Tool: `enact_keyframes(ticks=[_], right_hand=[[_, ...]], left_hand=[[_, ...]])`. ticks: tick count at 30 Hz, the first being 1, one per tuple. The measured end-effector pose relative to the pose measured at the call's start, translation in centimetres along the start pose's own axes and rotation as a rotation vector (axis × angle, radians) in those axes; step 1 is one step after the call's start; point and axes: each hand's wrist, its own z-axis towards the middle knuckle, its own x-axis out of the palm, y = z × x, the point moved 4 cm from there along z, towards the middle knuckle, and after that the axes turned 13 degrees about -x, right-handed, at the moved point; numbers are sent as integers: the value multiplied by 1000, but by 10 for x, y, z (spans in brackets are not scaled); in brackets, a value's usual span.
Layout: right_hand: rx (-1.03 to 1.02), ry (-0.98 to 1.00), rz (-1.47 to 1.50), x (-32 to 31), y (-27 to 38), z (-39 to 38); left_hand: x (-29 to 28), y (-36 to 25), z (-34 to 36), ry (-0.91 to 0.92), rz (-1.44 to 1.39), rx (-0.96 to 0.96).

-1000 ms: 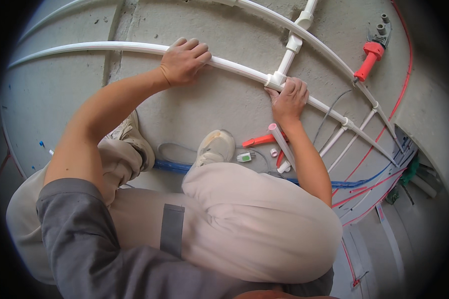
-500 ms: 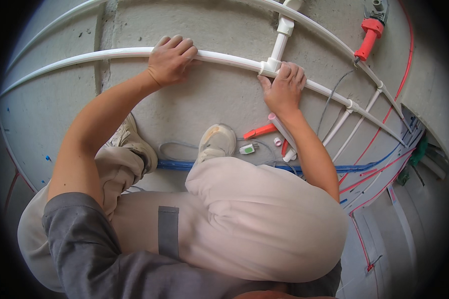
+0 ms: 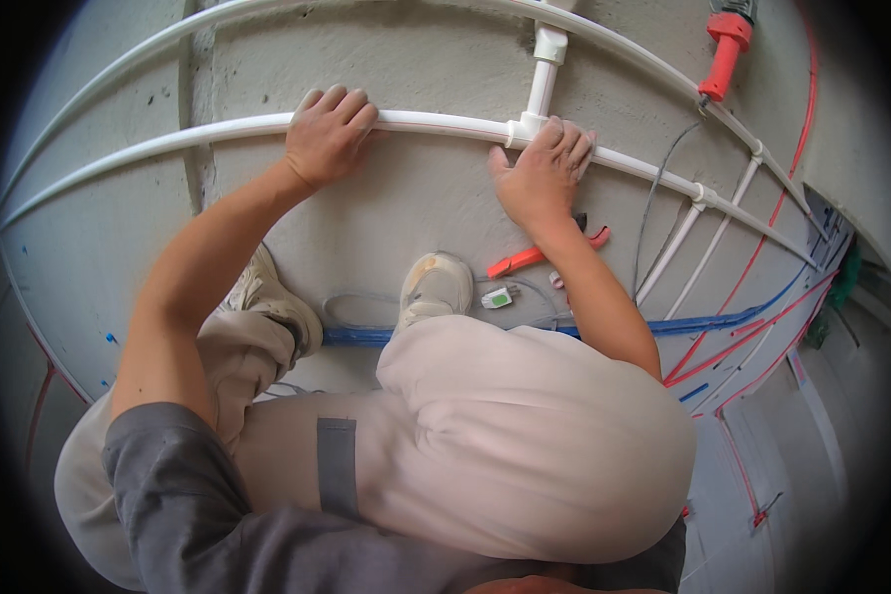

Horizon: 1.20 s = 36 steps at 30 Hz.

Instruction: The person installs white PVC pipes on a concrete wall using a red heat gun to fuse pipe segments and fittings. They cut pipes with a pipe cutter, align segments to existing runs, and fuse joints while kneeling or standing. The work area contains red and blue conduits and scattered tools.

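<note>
My left hand [image 3: 330,139] wraps over the top of a long white plastic pipe [image 3: 436,122], left of its white tee fitting [image 3: 521,132]. My right hand [image 3: 544,175] grips the same pipe at the tee's right side, its thumb pointing toward the fitting. A short upright piece of pipe joins the tee to a white elbow-like fitting [image 3: 550,45] farther off, near a second long pipe [image 3: 643,54]. Below my right wrist an orange-red handled tool [image 3: 517,261] lies on the floor, partly hidden by my forearm.
A red-handled power tool [image 3: 727,59] with a grey cord lies at the far right. A small white-and-green plug-like piece [image 3: 499,296] sits beside my shoe [image 3: 436,282]. Blue pipes [image 3: 708,324] run behind my feet. White branch pipes [image 3: 701,259] and thin red lines spread at right.
The view has shifted slightly, and both hands keep their hold on the pipe. A short white pipe piece by my right forearm no longer shows; more of the tool's red and black parts does.
</note>
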Motion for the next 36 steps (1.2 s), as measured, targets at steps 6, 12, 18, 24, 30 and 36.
enact_keyframes(ticks=[6,12,18,24,30,36], right_hand=[[74,-120,9,1,6,2],[89,-198,26,0,8,3],[97,-73,55,-6,7,4],[101,-55,32,-6,10,5],[129,-38,16,-3,12,6],[132,17,19,-7,14,6]], left_hand=[[-3,-3,4,-23,-4,6],[-4,-3,5,-37,-12,15],[-6,-4,6,-35,-34,10],[-6,-3,5,-23,-35,4],[-4,-1,4,2,-36,0],[-4,1,2,21,-37,-2]])
